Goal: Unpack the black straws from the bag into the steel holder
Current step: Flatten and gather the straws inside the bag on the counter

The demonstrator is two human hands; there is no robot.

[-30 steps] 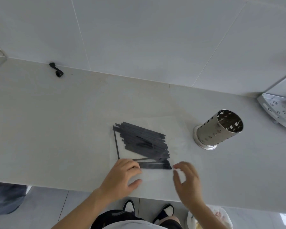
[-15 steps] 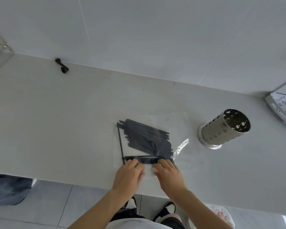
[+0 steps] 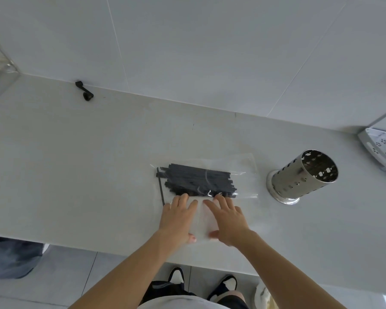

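A clear plastic bag (image 3: 243, 162) lies flat on the white counter, with a bundle of black straws (image 3: 198, 180) inside it lying left to right. One black straw (image 3: 160, 188) runs along the bag's left edge. My left hand (image 3: 177, 216) and my right hand (image 3: 226, 218) press flat on the near part of the bag, fingers straight, fingertips against the straws' near side. The perforated steel holder (image 3: 303, 177) stands upright to the right of the bag, with nothing visible inside.
A small black hook-shaped piece (image 3: 85, 91) lies at the back left by the tiled wall. A white perforated rack (image 3: 381, 150) juts in at the far right. The counter's front edge (image 3: 98, 247) runs just below my wrists; my shoes show beneath.
Both hands went from pinching at the bag's near edge to lying flat on it. The straws inside have bunched together toward the far side and now lie more level.
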